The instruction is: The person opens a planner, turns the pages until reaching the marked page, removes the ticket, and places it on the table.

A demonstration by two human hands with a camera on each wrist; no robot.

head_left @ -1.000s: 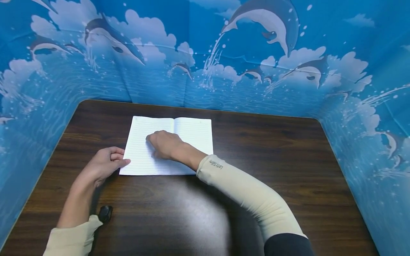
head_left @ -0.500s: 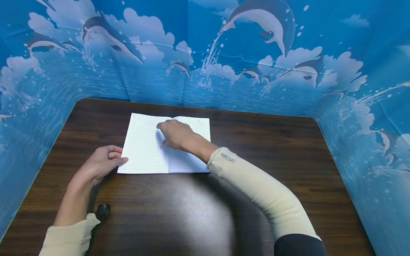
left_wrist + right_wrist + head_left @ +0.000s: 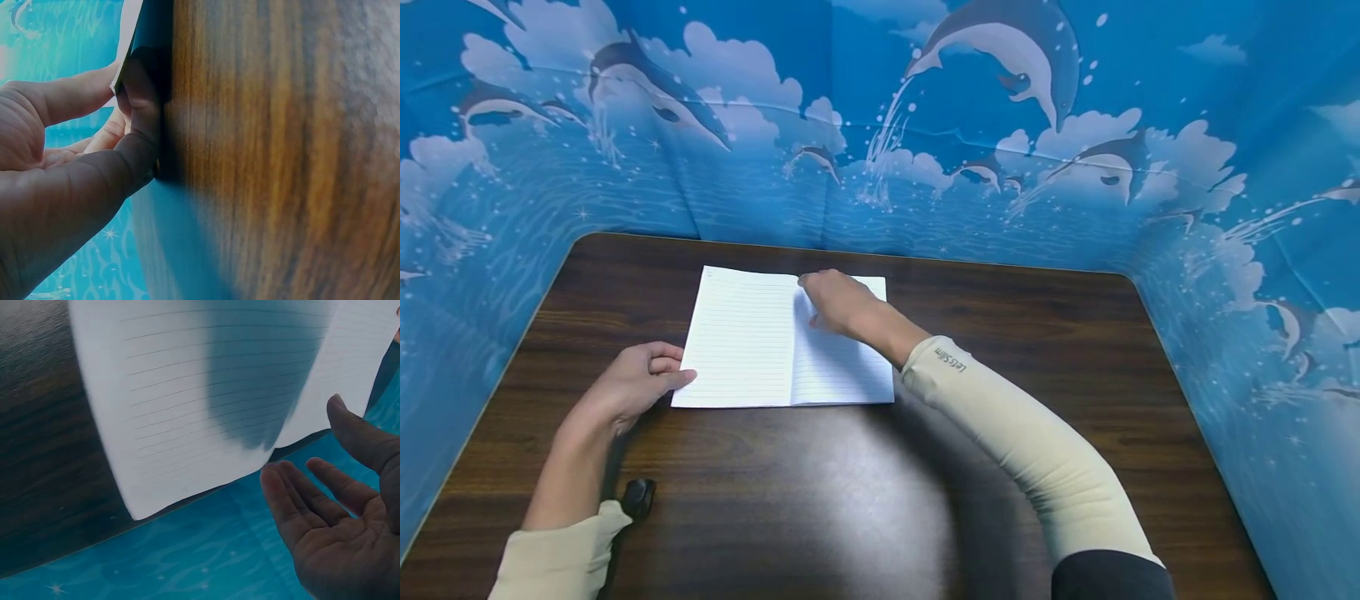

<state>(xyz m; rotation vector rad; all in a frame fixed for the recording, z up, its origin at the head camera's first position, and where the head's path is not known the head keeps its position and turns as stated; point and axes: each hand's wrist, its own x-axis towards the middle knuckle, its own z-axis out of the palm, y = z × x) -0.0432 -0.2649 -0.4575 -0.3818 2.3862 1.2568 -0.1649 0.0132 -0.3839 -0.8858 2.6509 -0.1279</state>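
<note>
An open notebook with ruled, blank-looking pages lies on the dark wooden table. My left hand pinches its left edge near the lower corner, thumb on the page. In the left wrist view, the fingers of that hand are on either side of the notebook's thin edge. Over the top end of the centre fold is my right hand, covering part of the right page. Seen from the right wrist, this hand has extended fingers with nothing between them, the tips close to the fold's top edge.
The wooden table reaches around the notebook on all sides. A blue curtain printed with dolphins and clouds stands along the far and side edges. A small black device sits at the left sleeve's cuff.
My right hand has travelled rightward and away from me, from over the left page to the top of the fold. The left hand keeps its pinch on the notebook's edge.
</note>
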